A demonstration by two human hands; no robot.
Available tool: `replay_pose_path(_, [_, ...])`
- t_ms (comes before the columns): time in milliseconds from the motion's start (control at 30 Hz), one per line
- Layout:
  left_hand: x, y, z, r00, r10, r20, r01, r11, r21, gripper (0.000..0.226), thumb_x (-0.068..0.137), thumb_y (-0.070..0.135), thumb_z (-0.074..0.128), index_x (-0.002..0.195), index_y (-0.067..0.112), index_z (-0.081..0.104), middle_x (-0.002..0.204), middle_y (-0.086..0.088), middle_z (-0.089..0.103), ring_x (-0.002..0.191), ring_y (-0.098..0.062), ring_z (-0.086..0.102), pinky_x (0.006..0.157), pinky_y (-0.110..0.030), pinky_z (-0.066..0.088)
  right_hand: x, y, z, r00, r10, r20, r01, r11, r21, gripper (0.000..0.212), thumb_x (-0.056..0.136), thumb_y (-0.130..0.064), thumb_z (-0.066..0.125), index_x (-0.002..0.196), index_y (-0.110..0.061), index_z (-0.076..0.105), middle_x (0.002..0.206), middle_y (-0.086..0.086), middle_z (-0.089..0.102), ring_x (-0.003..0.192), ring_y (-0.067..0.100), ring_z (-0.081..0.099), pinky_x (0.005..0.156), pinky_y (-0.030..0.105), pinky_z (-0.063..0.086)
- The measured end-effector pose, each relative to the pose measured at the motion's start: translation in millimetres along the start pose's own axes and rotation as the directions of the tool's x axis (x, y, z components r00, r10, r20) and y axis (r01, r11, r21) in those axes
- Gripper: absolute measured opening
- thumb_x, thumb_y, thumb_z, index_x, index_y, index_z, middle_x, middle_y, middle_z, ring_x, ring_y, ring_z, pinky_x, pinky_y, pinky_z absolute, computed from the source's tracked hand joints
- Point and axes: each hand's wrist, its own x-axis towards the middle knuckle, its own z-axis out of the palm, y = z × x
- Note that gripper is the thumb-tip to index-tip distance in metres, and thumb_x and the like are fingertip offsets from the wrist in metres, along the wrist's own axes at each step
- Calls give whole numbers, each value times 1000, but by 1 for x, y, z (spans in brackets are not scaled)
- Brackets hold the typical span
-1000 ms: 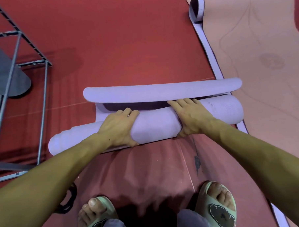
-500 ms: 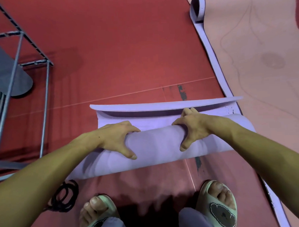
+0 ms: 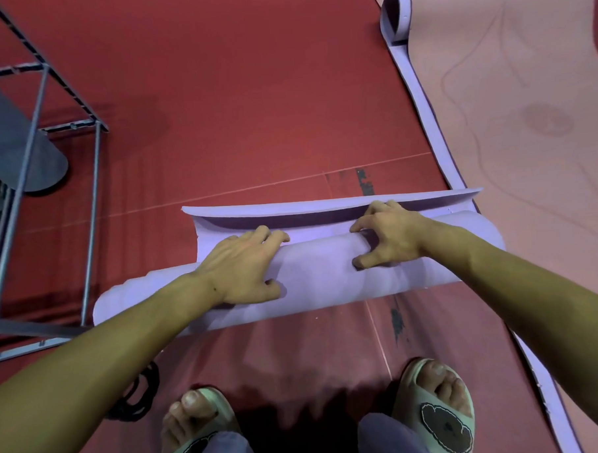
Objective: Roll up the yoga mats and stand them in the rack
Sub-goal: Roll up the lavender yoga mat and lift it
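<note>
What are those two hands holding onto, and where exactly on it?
Both grip the rolled part of the purple yoga mat on the floor: the left hand near the roll's middle, the right hand toward its right end, fingers curled over the top.

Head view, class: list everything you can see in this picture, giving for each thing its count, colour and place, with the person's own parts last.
Yoga mat: one, lilac, nearly rolled up, on the floor in front of the feet; its far edge curls upward.
Second lilac mat: one, only its edge showing, under the pink mat at right, far end curled.
Pink mat: one, flat, right side.
Rack: one, grey metal frame, left.
Grey rolled mat: one, inside the rack.
Black cord: one, coiled, floor at lower left.
Floor: red.
Sandals: two, pale green, bottom.
Left hand: gripping the roll, left of middle.
Right hand: gripping the roll, right of middle.
</note>
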Motion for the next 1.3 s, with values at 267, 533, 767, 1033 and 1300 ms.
replay_pose_path(267, [-4,10,7,991,-43,-126,54,994,90,63,81,57,53,136,26,50,113,1,66,103,-30,62,85,-41,46,-1,3,-9,998,15,-64,-12,999,45,60,85,-68,73,135,-39,56,132,-5,48,127,26,41,88,44,42])
replay_pose_path(533, [5,5,19,987,-57,-148,91,968,236,114,68,92,59,152,17,40,139,-11,43,111,-34,54,92,-46,49,-3,-12,4,957,28,-287,-42,998,-43,45,100,-59,57,136,-34,64,132,2,55,120,30,50,99,48,49])
replay_pose_path(767, [8,3,8,977,35,-209,31,952,304,92,72,88,60,131,18,53,102,-1,54,87,-28,55,81,-43,46,4,-14,17,881,66,-469,-85,996,-20,35,102,-51,58,122,-24,69,114,2,61,105,29,55,73,37,42])
replay_pose_path(1033, [11,-4,9,981,-7,-192,56,967,250,86,80,83,57,141,22,52,124,0,61,105,-27,54,89,-42,45,6,-12,19,870,27,-492,-59,997,-49,36,103,-47,52,122,-23,72,119,2,71,104,35,58,83,43,47])
replay_pose_path(1300, [20,-2,0,977,-55,-204,116,947,300,105,67,97,38,136,20,56,113,-2,48,100,-27,43,87,-42,41,0,-11,30,967,4,-254,-79,955,-286,139,56,-106,43,161,-16,27,159,9,37,141,41,38,121,63,21])
